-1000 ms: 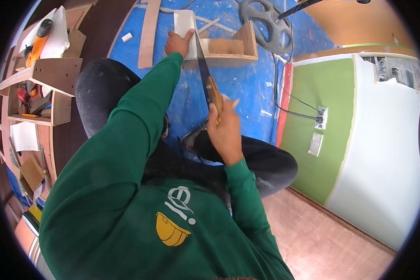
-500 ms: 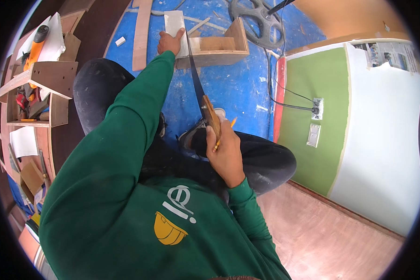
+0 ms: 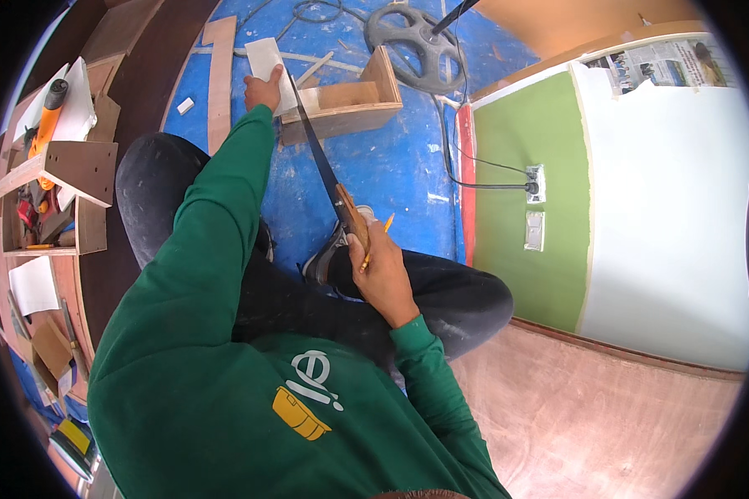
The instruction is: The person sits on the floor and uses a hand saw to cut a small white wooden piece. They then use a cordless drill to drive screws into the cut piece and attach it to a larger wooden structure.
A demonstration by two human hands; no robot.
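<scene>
My left hand point(image 3: 264, 90) is closed on a narrow white board point(image 3: 265, 55), with the thumb across its top and the fingers at its left edge. The board rests against the end of an open plywood box point(image 3: 324, 125) on the floor. My right hand point(image 3: 384, 281) grips the wooden handle of a handsaw point(image 3: 318, 156). A yellow pencil point(image 3: 389, 222) sticks out between the fingers of that same hand. The saw's dark blade runs up and away to the board's right edge, its tip close to my left hand.
A blue sheet point(image 3: 424, 158) covers the floor, with a long plywood strip point(image 3: 220, 83) and a grey spoked base point(image 3: 416, 50) on it. Cables lead to a wall socket point(image 3: 535, 185) at right. At left stands a wooden tool box point(image 3: 91, 229) beside an orange tool point(image 3: 45, 129).
The whole view has shifted, so the floor things and wall appear further left. Both hands keep their holds, and the saw still lies along the board's right edge.
</scene>
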